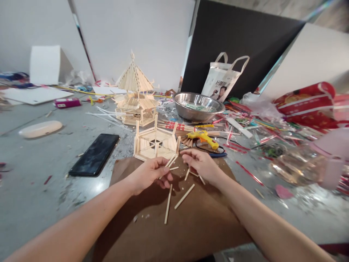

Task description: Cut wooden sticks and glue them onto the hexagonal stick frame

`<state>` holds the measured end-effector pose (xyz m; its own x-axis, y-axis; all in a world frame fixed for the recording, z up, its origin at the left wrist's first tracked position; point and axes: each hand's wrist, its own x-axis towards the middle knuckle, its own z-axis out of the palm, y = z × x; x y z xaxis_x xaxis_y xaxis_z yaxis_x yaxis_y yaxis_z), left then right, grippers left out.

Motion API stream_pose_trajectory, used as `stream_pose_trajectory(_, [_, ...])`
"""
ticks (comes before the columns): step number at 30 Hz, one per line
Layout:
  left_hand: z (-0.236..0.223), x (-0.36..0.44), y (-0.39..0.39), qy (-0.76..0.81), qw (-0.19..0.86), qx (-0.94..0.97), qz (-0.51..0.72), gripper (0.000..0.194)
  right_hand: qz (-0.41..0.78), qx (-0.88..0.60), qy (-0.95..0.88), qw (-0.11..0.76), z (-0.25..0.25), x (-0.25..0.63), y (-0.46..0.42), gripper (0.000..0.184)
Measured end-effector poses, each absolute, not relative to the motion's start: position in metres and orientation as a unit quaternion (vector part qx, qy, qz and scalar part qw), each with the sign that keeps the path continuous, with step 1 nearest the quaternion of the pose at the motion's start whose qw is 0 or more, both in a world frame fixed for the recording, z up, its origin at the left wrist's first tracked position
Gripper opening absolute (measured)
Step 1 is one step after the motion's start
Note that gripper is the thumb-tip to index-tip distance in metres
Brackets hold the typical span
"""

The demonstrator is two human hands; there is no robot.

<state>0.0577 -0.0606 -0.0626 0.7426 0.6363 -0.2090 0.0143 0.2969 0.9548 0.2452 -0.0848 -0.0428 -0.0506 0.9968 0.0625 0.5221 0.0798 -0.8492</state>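
My left hand (151,174) is closed on a few short wooden sticks (171,161) over a brown paper sheet (174,225). My right hand (200,163) is curled close beside it, fingertips pinched near the same sticks. Just beyond both hands stands a hexagonal frame of wooden sticks (156,143). Loose sticks (184,196) lie on the paper below my hands. A finished stick pagoda (135,95) stands further back.
A black phone (95,154) lies left of the paper. A yellow glue gun (204,137) and its cord sit behind my right hand. A steel bowl (198,106), white bag (223,78), red packets (305,103) and scattered coloured sticks crowd the right side.
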Motion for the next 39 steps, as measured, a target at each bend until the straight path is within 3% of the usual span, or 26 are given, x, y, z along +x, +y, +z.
stream_pose_trajectory(4, [-0.062, 0.057, -0.061, 0.283, 0.75, 0.562, 0.203, 0.021, 0.493, -0.538, -0.55, 0.407, -0.044, 0.225, -0.079, 0.023])
stream_pose_trajectory(10, [-0.064, 0.059, -0.06, 0.292, 0.75, 0.562, 0.192, 0.022, 0.551, -0.477, -0.526, 0.437, -0.052, 0.221, -0.081, 0.02])
stream_pose_trajectory(26, [-0.066, 0.059, -0.057, 0.311, 0.781, 0.511, 0.182, 0.018, 0.516, -0.49, -0.462, 0.529, -0.069, 0.235, -0.072, 0.019])
stream_pose_trajectory(32, [-0.068, 0.055, -0.054, 0.304, 0.809, 0.455, 0.216, 0.025, 0.525, -0.481, -0.448, 0.541, -0.073, 0.237, -0.07, 0.02])
stream_pose_trajectory(39, [-0.068, 0.059, -0.056, 0.344, 0.763, 0.505, 0.208, 0.023, 0.514, -0.479, -0.464, 0.539, -0.075, 0.235, -0.071, 0.02])
